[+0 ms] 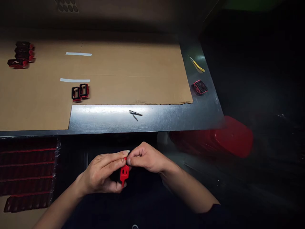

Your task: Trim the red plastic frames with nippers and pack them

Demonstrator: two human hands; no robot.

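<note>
In front of my body, below the table edge, my left hand (105, 173) is closed on a red and black plastic frame (124, 172). The frame is held on edge, so its red side with small slots faces me. My left thumb is at its lower end, and the left fingers lie along its upper end. At that upper end my right hand (145, 159) pinches with thumb and forefinger, the fingertips meeting the frame and the left fingers. Whether anything small sits in that pinch is hidden. A pair of nippers (135, 114) lies on the metal table beyond my hands.
Cardboard (133, 66) covers much of the metal table (107, 119). Two similar frames (80, 92) stand at its front edge, several more (23, 54) at far left. Right: a yellow-handled tool (197, 65), another frame (200, 87), a red bin (233, 136). Lower left: stacked parts (27, 171).
</note>
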